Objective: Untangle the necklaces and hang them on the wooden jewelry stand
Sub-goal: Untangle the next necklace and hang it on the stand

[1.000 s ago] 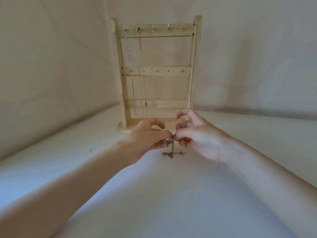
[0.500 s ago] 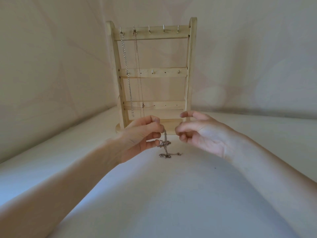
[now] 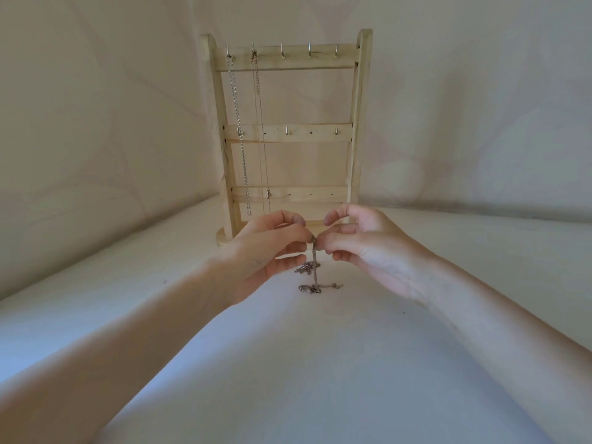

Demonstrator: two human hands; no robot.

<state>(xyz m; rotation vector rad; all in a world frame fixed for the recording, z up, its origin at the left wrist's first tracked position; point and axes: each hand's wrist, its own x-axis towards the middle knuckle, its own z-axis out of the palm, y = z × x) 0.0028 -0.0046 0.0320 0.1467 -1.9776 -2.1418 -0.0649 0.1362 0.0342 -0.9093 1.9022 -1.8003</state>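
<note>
Untangling is the step in hand, by my reading. Two chains already hang from the two leftmost top hooks of the wooden jewelry stand: a heavier silver link chain, then a finer chain with a small pendant or clasp low down. The other top hooks are bare.

In front of the stand's base, the left hand has thumb and forefinger curled in a pinch on the upper end of the tangled necklace; its other fingers are loosely curled. That necklace droops from the pinch, a knotted clump partway down and its clasp end lying on the white table. The right hand meets it at the same spot, fingertips closed on the chain, forefinger raised and curled.

Next, I judge, comes drawing the strands gently apart to loosen the clump, then lifting a freed loop to the third hook.
</note>
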